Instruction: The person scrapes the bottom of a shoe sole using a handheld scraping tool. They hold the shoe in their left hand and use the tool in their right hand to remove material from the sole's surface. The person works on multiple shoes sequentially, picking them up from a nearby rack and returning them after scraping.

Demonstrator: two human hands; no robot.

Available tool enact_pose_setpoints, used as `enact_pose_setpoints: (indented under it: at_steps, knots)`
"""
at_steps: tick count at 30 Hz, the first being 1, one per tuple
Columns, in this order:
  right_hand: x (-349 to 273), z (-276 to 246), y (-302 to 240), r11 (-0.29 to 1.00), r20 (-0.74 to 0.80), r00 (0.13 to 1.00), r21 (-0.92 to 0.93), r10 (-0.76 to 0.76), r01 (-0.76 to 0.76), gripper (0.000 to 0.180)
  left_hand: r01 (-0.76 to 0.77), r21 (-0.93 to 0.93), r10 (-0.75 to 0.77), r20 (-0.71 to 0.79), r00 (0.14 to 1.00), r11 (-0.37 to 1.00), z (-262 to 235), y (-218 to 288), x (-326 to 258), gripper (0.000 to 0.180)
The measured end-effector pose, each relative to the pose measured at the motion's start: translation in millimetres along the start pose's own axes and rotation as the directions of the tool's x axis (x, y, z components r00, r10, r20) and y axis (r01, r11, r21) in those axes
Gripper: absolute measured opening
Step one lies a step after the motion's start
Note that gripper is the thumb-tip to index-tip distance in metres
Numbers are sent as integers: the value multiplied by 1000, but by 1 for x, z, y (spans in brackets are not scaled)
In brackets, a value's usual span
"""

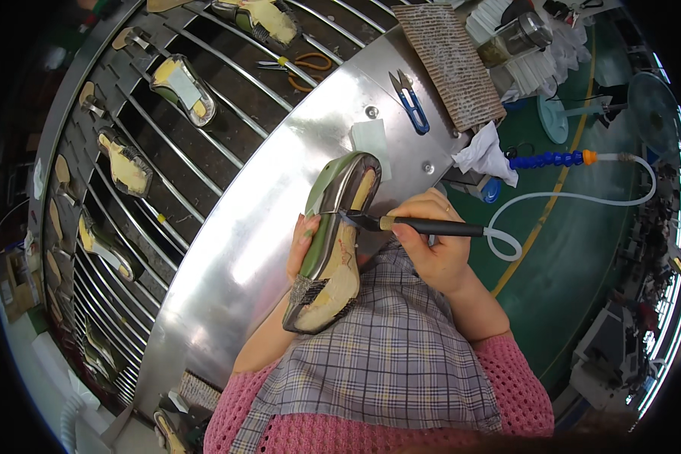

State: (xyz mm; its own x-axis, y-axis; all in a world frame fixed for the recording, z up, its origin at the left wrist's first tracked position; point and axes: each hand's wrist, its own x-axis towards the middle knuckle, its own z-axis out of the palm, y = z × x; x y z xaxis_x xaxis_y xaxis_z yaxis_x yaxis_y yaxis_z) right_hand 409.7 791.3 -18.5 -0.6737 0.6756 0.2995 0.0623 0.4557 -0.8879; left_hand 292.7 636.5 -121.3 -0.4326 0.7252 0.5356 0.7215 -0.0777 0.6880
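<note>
A green shoe upper on its last (333, 242) is held bottom side up in front of my plaid apron, its cream insole showing. My left hand (303, 240) grips its left side, with the fingertips on the green edge and the rest partly hidden behind the shoe. In my right hand (440, 238) is a glue brush (439, 226) with a black handle, fed by a clear tube (499, 242). The brush's dark tip touches the silvery edge of the shoe bottom near its middle.
Blue thread snips (409, 104) and a pale paper piece (369, 138) lie on the metal table (227, 227). Beyond it, several similar shoes (183, 91) rest on a rack of metal bars, beside orange-handled scissors (308, 69). Ridged cardboard (450, 64), crumpled white tissue (483, 155) and a blue jointed hose (546, 160) are at the right.
</note>
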Motion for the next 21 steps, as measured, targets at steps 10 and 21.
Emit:
enact_pose_setpoints:
  at_steps: [10, 21]
  knots:
    - [-12, -8, -17, 998, 105, 994, 64, -34, 28, 17, 45, -294, -72, -79, 994, 955, 13, 2, 4, 96]
    - [-19, -21, -54, 912, 179, 925, -188, -334, 365, 31, 98, -321, -125, -66, 990, 942, 12, 15, 22, 95]
